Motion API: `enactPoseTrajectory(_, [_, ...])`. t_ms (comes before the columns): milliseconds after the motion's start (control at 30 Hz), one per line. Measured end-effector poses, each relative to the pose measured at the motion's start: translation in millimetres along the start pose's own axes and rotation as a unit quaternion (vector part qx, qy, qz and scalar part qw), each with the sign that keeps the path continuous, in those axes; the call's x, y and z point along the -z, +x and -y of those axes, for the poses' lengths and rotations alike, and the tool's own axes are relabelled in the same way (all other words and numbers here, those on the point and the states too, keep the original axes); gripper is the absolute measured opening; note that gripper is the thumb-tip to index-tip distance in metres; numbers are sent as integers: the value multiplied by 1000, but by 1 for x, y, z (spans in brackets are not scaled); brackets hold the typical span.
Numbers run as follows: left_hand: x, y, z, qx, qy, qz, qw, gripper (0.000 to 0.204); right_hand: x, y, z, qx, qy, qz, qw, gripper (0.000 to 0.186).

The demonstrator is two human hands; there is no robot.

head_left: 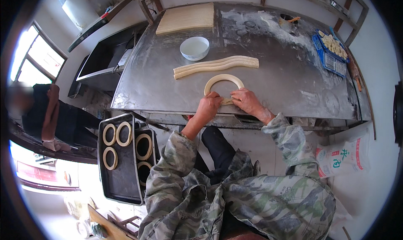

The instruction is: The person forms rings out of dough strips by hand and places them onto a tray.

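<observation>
Along the lower edge of the frame lie the camouflage sleeves (pixel 170 170) and jacket (pixel 268 198) of the person at work. At centre, the left hand (pixel 208 106) has its fingers bent and drawn together on the near left part of a pale dough ring (pixel 224 77); the right hand (pixel 248 102) grips the near right part, its thumb and fingers close together. Between the hands the ring narrows to a flattened, uneven stretch. The ring lies at the near edge of a grey metal table (pixel 285 82).

Lower left, a dark tray (pixel 125 175) holds three dough rings (pixel 110 148); beside it, a second tray (pixel 155 140), partly hidden by the sleeve, shows two more. Lower right stands a white sack (pixel 342 158) with red edges.

Just beyond the ring, long dough strips (pixel 216 66) lie side by side. Farther up stands a white bowl (pixel 194 48). At the right, dough pieces (pixel 333 45) sit on a blue scale (pixel 336 66), with a rolling pin (pixel 354 72) beside it. Upper right of centre is a small pot (pixel 286 25) near scattered flour (pixel 270 22); upper left of centre, a broad dough slab (pixel 187 18) shows parallel cuts. Far left, another person (pixel 50 114) stands with an arm across the body.
</observation>
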State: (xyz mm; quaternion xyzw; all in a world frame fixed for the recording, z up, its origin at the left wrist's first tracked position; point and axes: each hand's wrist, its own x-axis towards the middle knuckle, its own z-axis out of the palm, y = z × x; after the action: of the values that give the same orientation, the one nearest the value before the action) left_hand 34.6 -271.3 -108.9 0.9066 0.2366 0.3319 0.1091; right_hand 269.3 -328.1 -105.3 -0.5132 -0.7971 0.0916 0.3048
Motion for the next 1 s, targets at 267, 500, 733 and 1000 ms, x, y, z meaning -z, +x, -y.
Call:
enactPoseTrajectory(267, [-6, 0, 0, 14, 10, -18, 1000, 15, -5, 5, 16, 35, -72, -26, 996, 13])
enactPoseTrajectory(500, [-12, 7, -1, 14, 16, -1, 1000, 8, -13, 10, 14, 39, -65, -21, 997, 8])
enactPoseTrajectory(733, [-21, 1, 2, 14, 7, -34, 999, 4, -25, 15, 18, -10, 28, -54, 998, 8])
enactPoseTrajectory(1000, [-37, 7, 7, -10, 182, 75, 980, 9, -23, 15, 16, -33, 78, -62, 994, 19])
